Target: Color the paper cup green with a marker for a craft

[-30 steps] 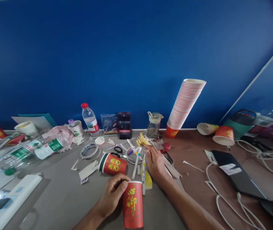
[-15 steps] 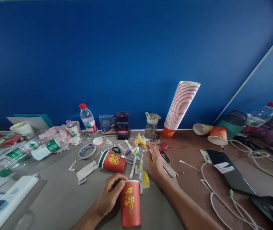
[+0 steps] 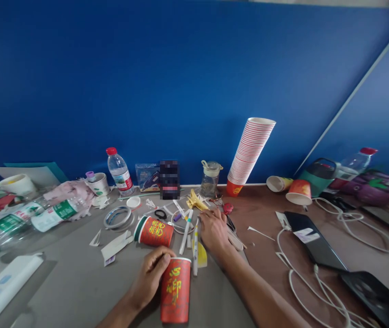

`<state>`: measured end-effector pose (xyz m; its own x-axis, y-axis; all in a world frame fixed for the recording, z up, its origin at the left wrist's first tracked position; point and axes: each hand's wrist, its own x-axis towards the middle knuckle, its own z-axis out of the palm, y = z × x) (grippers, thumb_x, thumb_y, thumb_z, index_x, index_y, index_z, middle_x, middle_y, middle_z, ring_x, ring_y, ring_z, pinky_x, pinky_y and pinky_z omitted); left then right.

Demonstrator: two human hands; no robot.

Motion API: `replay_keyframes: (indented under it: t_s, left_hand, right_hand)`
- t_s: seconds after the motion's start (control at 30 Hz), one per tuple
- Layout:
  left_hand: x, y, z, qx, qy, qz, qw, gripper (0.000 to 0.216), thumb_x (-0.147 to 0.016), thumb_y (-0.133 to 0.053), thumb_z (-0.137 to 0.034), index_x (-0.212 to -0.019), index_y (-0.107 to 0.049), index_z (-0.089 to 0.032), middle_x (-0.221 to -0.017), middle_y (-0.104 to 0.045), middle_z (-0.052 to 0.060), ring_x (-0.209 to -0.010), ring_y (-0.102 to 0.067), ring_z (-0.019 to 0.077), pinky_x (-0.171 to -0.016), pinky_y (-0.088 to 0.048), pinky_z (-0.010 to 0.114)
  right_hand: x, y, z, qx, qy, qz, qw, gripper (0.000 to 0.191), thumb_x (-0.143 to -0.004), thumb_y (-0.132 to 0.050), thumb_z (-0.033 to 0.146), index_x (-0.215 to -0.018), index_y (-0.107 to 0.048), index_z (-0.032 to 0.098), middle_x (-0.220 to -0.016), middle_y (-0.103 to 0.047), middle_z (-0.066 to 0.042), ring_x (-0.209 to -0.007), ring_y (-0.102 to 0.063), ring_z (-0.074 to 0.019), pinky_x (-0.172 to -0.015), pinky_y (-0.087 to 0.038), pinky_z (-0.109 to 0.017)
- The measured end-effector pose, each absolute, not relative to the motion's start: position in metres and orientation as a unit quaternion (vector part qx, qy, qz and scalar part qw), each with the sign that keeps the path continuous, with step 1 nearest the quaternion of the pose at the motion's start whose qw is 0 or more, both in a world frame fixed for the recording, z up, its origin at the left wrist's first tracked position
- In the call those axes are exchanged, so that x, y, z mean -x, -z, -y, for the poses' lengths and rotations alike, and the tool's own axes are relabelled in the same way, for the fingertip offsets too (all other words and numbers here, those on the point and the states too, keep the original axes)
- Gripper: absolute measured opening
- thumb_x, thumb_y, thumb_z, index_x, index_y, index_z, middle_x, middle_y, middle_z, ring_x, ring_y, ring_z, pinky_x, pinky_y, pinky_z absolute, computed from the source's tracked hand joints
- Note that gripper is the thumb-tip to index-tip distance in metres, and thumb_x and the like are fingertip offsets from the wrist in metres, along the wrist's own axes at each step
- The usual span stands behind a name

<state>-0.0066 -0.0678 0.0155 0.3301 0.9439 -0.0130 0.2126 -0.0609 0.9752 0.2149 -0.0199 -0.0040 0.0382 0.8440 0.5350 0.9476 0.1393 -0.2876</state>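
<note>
My left hand (image 3: pixel 150 275) is closed on the rim of a red paper cup (image 3: pixel 176 291) with yellow lettering, standing upright at the near edge. My right hand (image 3: pixel 215 232) reaches forward over the small items, fingers extended and apart, their tips beside the top of a white marker with a yellow band (image 3: pixel 195 250). Another white marker with a green band (image 3: pixel 186 232) lies to the left. Behind the fingertips is a crumpled yellow piece (image 3: pixel 196 200). Under the markers shows a yellow sheet (image 3: pixel 202 255). A second red cup (image 3: pixel 155 231) lies on its side.
A tall leaning stack of paper cups (image 3: pixel 251 152) stands at the back right, beside a lidded jar (image 3: pixel 211 180). Rolls of tape (image 3: pixel 117 217) and plastic bottles (image 3: pixel 58 213) lie left. On the right are a black phone (image 3: pixel 312 241) and white cables (image 3: pixel 293 282).
My right hand has lowered its fingers from the crumpled yellow piece toward the markers. The view has shifted slightly right. My left hand still holds the cup.
</note>
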Motion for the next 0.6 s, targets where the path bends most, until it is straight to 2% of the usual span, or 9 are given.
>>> replay_keyframes:
  t_s: [0.17,0.3,0.47,0.6]
  left_hand:
    - [0.0071,-0.0142,0.0673,-0.647,-0.354,-0.448,0.505,0.040,-0.083,-0.048,-0.053,-0.075,-0.064,-0.017,-0.068,-0.058,0.001,-0.067,-0.050,0.0154,-0.062,-0.039,0.024]
    - [0.0064,-0.0163,0.0670,-0.646,-0.356,-0.443,0.510,0.040,-0.082,-0.049,-0.053,-0.076,-0.064,-0.017,-0.068,-0.058,0.001,-0.066,-0.050,0.0150,-0.062,-0.039,0.024]
    - [0.0061,-0.0159,0.0673,-0.645,-0.358,-0.434,0.517,0.040,-0.082,-0.050,-0.053,-0.077,-0.063,-0.016,-0.069,-0.058,0.001,-0.066,-0.050,0.0143,-0.061,-0.039,0.023]
    - [0.0073,-0.0137,0.0678,-0.644,-0.360,-0.434,0.517,0.040,-0.081,-0.050,-0.054,-0.077,-0.064,-0.017,-0.068,-0.058,0.001,-0.065,-0.050,0.0142,-0.060,-0.039,0.023]
  right_hand:
    - [-0.2130,-0.0023,0.0225,0.654,0.085,0.694,0.289,0.025,-0.076,-0.048,0.007,-0.080,-0.066,0.024,-0.094,-0.071,-0.009,-0.112,-0.049,-0.0336,-0.091,-0.031,-0.047]
    - [-0.2125,-0.0007,0.0228,0.636,0.064,0.705,0.307,0.030,-0.078,-0.046,0.007,-0.090,-0.066,0.026,-0.099,-0.071,-0.006,-0.111,-0.052,-0.0302,-0.094,-0.029,-0.045]
    - [-0.2122,0.0032,0.0218,0.639,0.026,0.715,0.283,0.026,-0.078,-0.048,0.010,-0.084,-0.069,0.025,-0.096,-0.071,-0.005,-0.108,-0.051,-0.0286,-0.092,-0.027,-0.042]
    - [-0.2122,0.0043,0.0196,0.640,0.020,0.698,0.319,0.030,-0.083,-0.045,0.011,-0.093,-0.070,0.024,-0.102,-0.070,-0.004,-0.107,-0.051,-0.0249,-0.094,-0.024,-0.039]
